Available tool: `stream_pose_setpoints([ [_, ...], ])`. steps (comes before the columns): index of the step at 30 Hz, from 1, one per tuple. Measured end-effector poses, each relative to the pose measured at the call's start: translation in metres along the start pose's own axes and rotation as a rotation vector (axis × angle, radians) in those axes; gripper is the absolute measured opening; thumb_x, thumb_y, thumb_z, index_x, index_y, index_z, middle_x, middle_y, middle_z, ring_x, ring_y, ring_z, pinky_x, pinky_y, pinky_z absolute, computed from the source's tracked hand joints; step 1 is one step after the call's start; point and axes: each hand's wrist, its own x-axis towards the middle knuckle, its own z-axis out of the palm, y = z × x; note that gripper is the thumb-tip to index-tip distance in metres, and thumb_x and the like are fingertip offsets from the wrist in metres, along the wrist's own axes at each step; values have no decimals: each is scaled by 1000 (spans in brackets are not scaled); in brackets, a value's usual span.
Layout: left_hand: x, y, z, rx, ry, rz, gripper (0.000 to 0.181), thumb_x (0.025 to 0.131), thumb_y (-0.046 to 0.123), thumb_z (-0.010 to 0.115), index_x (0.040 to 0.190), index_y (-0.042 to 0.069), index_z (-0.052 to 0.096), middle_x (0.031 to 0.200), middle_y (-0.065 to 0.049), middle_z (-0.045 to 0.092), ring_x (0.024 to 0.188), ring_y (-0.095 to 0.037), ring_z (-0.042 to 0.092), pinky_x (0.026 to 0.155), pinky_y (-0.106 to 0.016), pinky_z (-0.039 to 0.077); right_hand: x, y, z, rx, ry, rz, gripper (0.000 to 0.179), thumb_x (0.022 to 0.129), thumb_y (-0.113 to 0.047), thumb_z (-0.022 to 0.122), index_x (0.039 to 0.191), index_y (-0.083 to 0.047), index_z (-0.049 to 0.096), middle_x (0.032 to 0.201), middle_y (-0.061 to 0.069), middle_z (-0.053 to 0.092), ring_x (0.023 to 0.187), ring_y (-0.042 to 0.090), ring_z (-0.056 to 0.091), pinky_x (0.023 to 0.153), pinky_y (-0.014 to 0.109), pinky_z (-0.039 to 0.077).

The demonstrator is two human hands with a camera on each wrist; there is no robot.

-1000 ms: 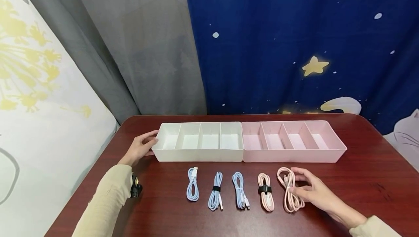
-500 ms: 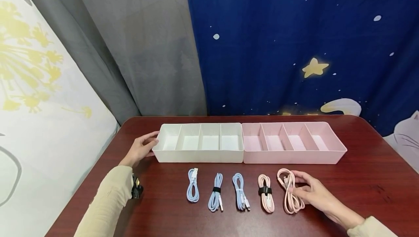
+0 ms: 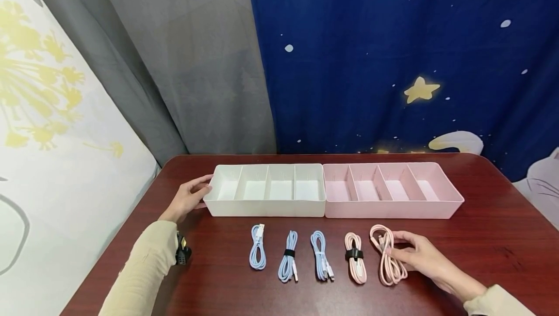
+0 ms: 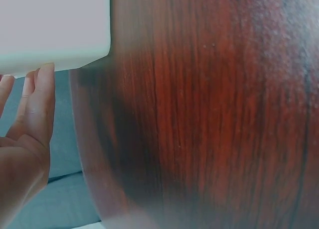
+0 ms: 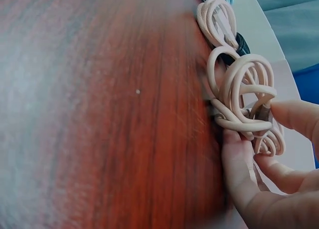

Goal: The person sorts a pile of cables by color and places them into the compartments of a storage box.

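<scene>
At the left end of a white four-compartment organizer box (image 3: pixel 266 208), my left hand (image 3: pixel 184 200) rests its fairly straight fingertips against the end wall. The left wrist view shows those fingers (image 4: pixel 46 92) at the box's edge. My right hand (image 3: pixel 422 257) pinches a coiled pink charging cable (image 3: pixel 391 271) between thumb and fingers, at the right end of a row of cables. In the right wrist view the thumb and fingers lie on either side of that coil. Left of it lies another pink cable (image 3: pixel 358 268) with a black strap.
Three coiled blue cables, left (image 3: pixel 257 253), middle (image 3: pixel 286 268) and right (image 3: pixel 320 257), lie further left on the dark red table (image 3: pixel 227 287). Behind the row, a pink four-compartment organizer box (image 3: pixel 388 209) stands end to end with the white one. Curtains (image 3: pixel 209 63) hang behind the table.
The right hand's fingers have shifted slightly at the pink cable. The left hand, both boxes and all the cables stay where they were.
</scene>
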Motion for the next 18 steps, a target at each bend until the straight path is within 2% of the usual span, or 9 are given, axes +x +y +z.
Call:
stream_pose_setpoints([
  [4,-1,1,0,3,-2,-3,47,92,23,50,135,11,38,119,-22,46,94,-21,54,73,-36,50,1,2,-1,24,-19,5,56,85,-9,58,119,23,27,96,14,55,80,13,59,66,34,51],
  [11,-4,1,0,14,0,-13,47,92,23,50,136,11,37,120,-22,45,95,-21,53,74,-37,49,0,2,0,21,7,8,54,84,-11,60,118,19,31,100,16,51,83,15,58,68,34,51],
  [18,-3,2,1,1,2,-11,48,91,24,50,136,11,37,121,-22,45,96,-21,53,74,-37,49,-1,1,-2,17,19,-10,51,83,-12,62,115,15,33,96,14,54,82,14,59,68,34,51],
])
